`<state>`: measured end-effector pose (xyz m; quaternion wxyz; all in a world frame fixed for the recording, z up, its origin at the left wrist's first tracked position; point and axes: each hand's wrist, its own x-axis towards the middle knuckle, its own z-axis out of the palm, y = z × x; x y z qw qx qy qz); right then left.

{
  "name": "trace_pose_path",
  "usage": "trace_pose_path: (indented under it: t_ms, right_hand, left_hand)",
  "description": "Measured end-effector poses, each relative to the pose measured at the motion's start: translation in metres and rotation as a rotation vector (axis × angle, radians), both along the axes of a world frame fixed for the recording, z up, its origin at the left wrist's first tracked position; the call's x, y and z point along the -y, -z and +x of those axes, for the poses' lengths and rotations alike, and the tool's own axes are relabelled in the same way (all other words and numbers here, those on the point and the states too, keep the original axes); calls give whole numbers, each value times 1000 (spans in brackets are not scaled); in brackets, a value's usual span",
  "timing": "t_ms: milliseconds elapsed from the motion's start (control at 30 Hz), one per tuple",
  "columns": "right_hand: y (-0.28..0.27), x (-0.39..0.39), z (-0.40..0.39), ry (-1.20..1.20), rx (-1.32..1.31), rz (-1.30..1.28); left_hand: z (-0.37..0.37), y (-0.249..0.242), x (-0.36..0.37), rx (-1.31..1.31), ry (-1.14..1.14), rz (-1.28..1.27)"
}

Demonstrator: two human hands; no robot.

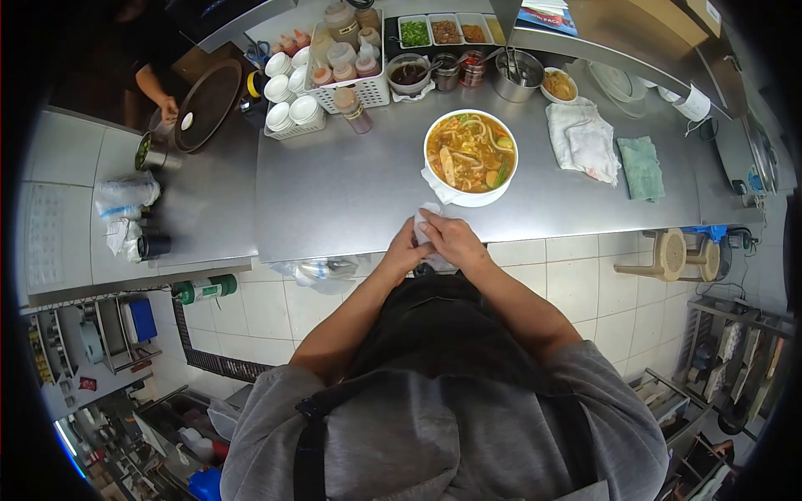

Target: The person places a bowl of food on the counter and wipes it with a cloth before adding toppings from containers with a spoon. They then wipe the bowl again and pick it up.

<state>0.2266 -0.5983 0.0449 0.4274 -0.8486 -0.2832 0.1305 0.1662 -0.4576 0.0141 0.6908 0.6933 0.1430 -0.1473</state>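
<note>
Close to my apron, at the counter's front edge, my left hand (404, 250) and my right hand (455, 240) are closed together on a crumpled white paper napkin (426, 217). Just beyond them stands a white bowl (516, 157) filled with noodle soup (468, 150), with vegetable pieces in an orange-brown broth. Under the bowl is a white plate (478, 200). Another folded white napkin (436, 185) rests against the bowl's near left side. Neither hand touches the bowl.
A white basket (380, 83) of sauce bottles and stacked small white cups (305, 109) stand back left. Topping trays (446, 32) and a metal pot (516, 79) line the back. Cloths (582, 138) lie right. Another person's hand (169, 110) is near a round brown tray (207, 104).
</note>
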Motion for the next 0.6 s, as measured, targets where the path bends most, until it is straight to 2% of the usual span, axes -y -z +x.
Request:
trace_pose_path:
  t_ms: [33,67,100,133,200,233,300,333,400,500,533,600]
  right_hand:
    - [-3,-2,0,-16,-57,53]
    - [1,-1,0,-42,73,79]
    - [-4,4,2,-46,63,73]
    - [-11,14,4,45,1,68]
    - [-8,39,9,170,-63,74]
    - [0,56,13,205,-66,85]
    - [8,89,13,228,-113,-6]
    - [8,100,10,225,-110,-10]
    - [7,120,11,335,-287,-160]
    - [29,133,26,420,-192,-162]
    - [39,133,35,443,-88,-162]
    - [41,129,59,492,-134,-138]
  left_hand:
    - [0,-4,-2,-2,-2,0]
    - [3,-7,-5,-22,-96,-111]
    - [5,-11,-9,-47,-193,-224]
    - [11,-14,-19,-14,-172,-180]
    - [26,11,-51,4,-154,292]
    - [30,15,-65,43,-121,852]
    - [30,-4,-76,275,-220,1082]
    - [29,-13,-74,275,-224,1078]
    - [29,-27,-59,380,-13,1053]
    - [24,2,-22,411,69,1147]
    - [17,10,-19,420,62,1152]
    - [5,24,-13,494,241,1096]
